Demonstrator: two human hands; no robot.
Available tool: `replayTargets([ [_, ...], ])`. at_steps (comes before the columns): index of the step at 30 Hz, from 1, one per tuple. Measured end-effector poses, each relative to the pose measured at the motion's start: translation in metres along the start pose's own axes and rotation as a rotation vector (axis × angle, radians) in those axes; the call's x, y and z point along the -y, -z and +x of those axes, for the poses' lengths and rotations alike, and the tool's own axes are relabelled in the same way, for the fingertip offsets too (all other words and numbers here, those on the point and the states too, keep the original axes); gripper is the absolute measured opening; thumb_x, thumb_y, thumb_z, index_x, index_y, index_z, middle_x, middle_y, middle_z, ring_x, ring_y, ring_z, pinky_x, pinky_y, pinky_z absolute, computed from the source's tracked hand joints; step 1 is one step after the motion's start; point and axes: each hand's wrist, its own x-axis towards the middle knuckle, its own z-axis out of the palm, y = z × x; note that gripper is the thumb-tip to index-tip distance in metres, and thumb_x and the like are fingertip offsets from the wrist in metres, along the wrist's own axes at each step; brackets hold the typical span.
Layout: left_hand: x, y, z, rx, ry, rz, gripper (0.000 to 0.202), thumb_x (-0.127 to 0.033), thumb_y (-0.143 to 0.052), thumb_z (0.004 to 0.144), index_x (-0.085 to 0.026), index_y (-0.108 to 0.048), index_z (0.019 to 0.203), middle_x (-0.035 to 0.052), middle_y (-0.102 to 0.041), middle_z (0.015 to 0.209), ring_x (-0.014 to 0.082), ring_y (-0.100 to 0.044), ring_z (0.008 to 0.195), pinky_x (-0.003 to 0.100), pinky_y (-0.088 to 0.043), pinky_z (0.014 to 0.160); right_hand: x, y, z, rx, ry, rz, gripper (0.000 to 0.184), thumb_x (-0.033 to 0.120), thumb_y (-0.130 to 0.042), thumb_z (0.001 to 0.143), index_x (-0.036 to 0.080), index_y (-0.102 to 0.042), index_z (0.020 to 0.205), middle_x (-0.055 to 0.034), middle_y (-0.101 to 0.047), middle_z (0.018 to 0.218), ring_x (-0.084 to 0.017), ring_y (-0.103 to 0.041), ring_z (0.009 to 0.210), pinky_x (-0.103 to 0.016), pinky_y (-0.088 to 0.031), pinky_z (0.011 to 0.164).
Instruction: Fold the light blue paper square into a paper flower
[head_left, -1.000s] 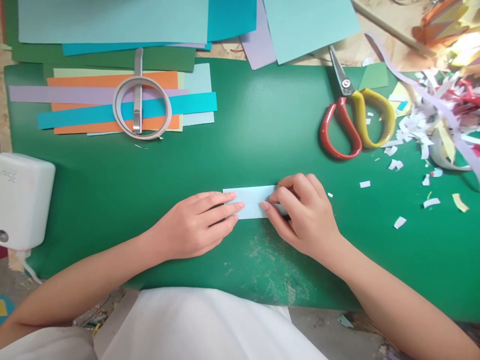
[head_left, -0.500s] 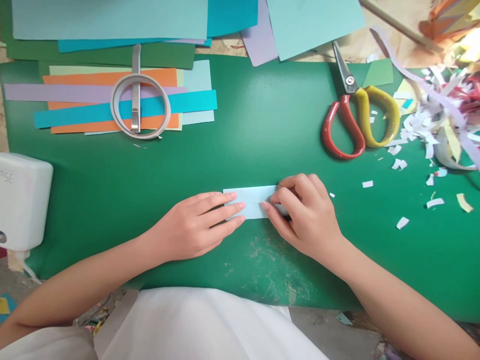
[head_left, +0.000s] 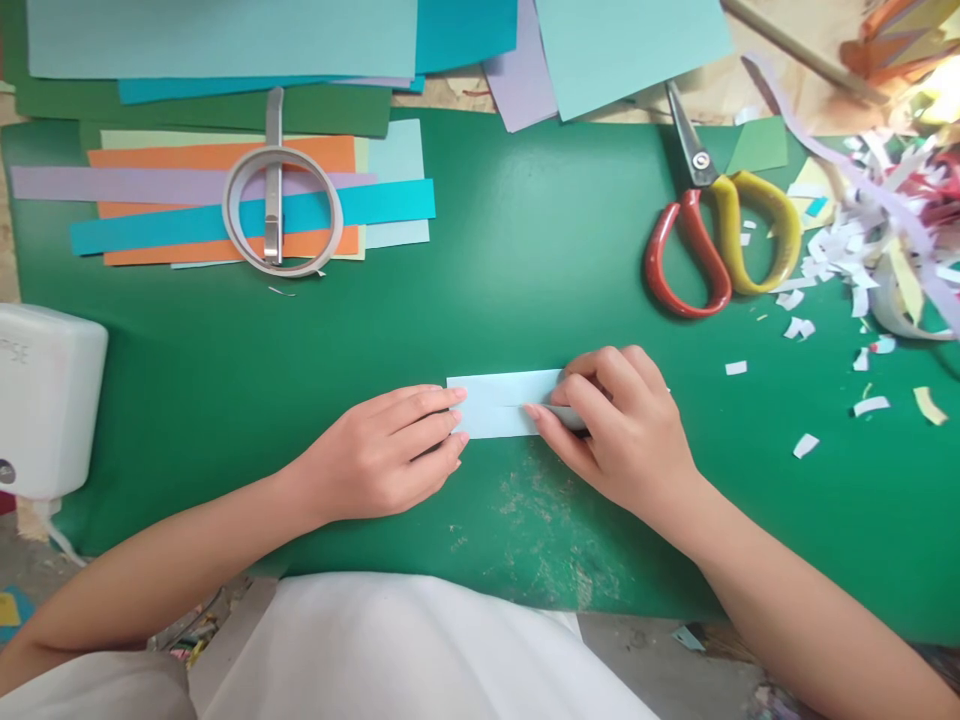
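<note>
Lying flat near the middle of the green mat (head_left: 525,250), somewhat toward its near edge, is a small pale blue paper rectangle (head_left: 499,403). Surroundings noted first: at the far left corner of the mat sits a stack of coloured paper strips (head_left: 187,200), with a tape ring (head_left: 283,210) resting on top and a metal blade tool (head_left: 273,180) laid across the ring. Larger paper sheets (head_left: 225,40) overlap the far edge. Scissors (head_left: 712,240) with one red and one yellow handle lie closed toward the far right, well apart from the hands. Paper scraps (head_left: 862,260) are heaped at the right edge, with loose bits scattered nearer. A white device (head_left: 45,400) stands at the left edge. Nothing lies between the hands and the rectangle.

The left hand (head_left: 382,455) rests flat, fingers extended, its fingertips (head_left: 456,415) pressing the rectangle's left end. The right hand (head_left: 622,430) is curled over the right end, thumb and forefinger pinched together on the paper; that end is hidden beneath the hand. The rectangle sits between the two hands, touching both.
</note>
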Motion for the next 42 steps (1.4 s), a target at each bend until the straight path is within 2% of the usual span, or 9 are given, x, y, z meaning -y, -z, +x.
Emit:
replayTargets([
  [5, 0.003, 0.001, -0.003, -0.01, -0.018, -0.038, 0.01, -0.016, -0.065, 0.083, -0.007, -0.068, 0.081, 0.0101, -0.07, 0.081, 0.0273, -0.071, 0.101, 0.039, -0.063, 0.089, -0.003, 0.001, 0.0, 0.011, -0.011, 0.044, 0.022, 0.027, -0.062, 0.089, 0.019, -0.048, 0.074, -0.0051, -0.052, 0.081, -0.015, -0.038, 0.07, -0.029, -0.037, 0.065],
  [9, 0.003, 0.0, -0.003, -0.033, -0.043, -0.042, 0.02, -0.024, -0.063, 0.083, -0.005, -0.069, 0.08, 0.0134, -0.071, 0.081, 0.0303, -0.071, 0.096, 0.041, -0.063, 0.084, -0.002, 0.001, 0.0, 0.004, -0.021, 0.048, 0.022, 0.027, -0.062, 0.089, 0.019, -0.048, 0.073, -0.0049, -0.051, 0.08, -0.015, -0.038, 0.07, -0.029, -0.036, 0.065],
  [12, -0.005, -0.005, 0.001, -0.054, -0.079, -0.001, 0.023, -0.025, -0.059, 0.084, -0.005, -0.07, 0.081, 0.014, -0.074, 0.088, 0.0289, -0.072, 0.093, 0.04, -0.063, 0.084, 0.0, 0.001, -0.001, -0.008, -0.029, 0.046, 0.022, 0.026, -0.062, 0.089, 0.019, -0.049, 0.072, -0.0052, -0.052, 0.08, -0.016, -0.038, 0.07, -0.03, -0.036, 0.065],
  [15, -0.018, -0.014, 0.007, -0.049, -0.139, 0.061, 0.025, -0.023, -0.053, 0.089, -0.007, -0.072, 0.097, 0.0093, -0.075, 0.104, 0.0223, -0.07, 0.103, 0.032, -0.061, 0.091, 0.001, 0.0, -0.001, -0.017, -0.028, 0.03, 0.022, 0.026, -0.061, 0.089, 0.019, -0.049, 0.072, -0.0052, -0.052, 0.079, -0.016, -0.039, 0.07, -0.03, -0.037, 0.065],
  [18, -0.028, -0.026, 0.013, -0.007, -0.105, 0.13, 0.029, -0.023, -0.054, 0.09, -0.008, -0.069, 0.109, 0.0084, -0.073, 0.115, 0.0215, -0.069, 0.109, 0.032, -0.059, 0.093, 0.001, 0.0, 0.0, -0.01, -0.03, 0.02, 0.022, 0.026, -0.061, 0.089, 0.019, -0.05, 0.072, -0.0053, -0.053, 0.079, -0.016, -0.038, 0.07, -0.03, -0.037, 0.064],
  [21, -0.032, -0.032, 0.018, 0.008, -0.08, 0.185, 0.032, -0.023, -0.054, 0.089, -0.004, -0.069, 0.11, 0.0106, -0.073, 0.113, 0.023, -0.069, 0.107, 0.032, -0.06, 0.09, 0.001, 0.0, 0.001, -0.012, -0.032, 0.027, 0.021, 0.025, -0.061, 0.089, 0.019, -0.049, 0.071, -0.0053, -0.052, 0.079, -0.016, -0.037, 0.07, -0.03, -0.037, 0.064],
  [31, -0.026, -0.028, 0.017, 0.003, -0.045, 0.127, 0.029, -0.017, -0.053, 0.089, -0.006, -0.068, 0.11, 0.0082, -0.073, 0.114, 0.0197, -0.069, 0.108, 0.029, -0.06, 0.092, -0.005, 0.007, -0.002, 0.008, -0.046, 0.032, 0.018, 0.022, -0.06, 0.088, 0.018, -0.051, 0.073, -0.0053, -0.052, 0.079, -0.016, -0.038, 0.07, -0.029, -0.037, 0.065],
  [37, -0.025, -0.025, 0.017, 0.062, -0.042, 0.131, 0.034, -0.018, -0.048, 0.09, -0.004, -0.066, 0.116, 0.0083, -0.07, 0.121, 0.0191, -0.067, 0.111, 0.029, -0.057, 0.097, -0.007, 0.01, -0.003, 0.107, 0.008, -0.257, 0.025, 0.036, -0.055, 0.092, 0.019, -0.053, 0.074, -0.0081, -0.055, 0.082, -0.019, -0.036, 0.071, -0.032, -0.031, 0.065],
  [42, -0.025, -0.024, 0.017, 0.104, -0.055, 0.134, 0.039, -0.023, -0.048, 0.092, -0.001, -0.062, 0.121, 0.0106, -0.068, 0.125, 0.0206, -0.064, 0.115, 0.031, -0.053, 0.101, -0.001, 0.009, -0.007, 0.19, -0.096, -0.338, 0.035, 0.049, -0.044, 0.095, 0.019, -0.054, 0.079, -0.012, -0.057, 0.088, -0.023, -0.041, 0.077, -0.034, -0.027, 0.067],
])
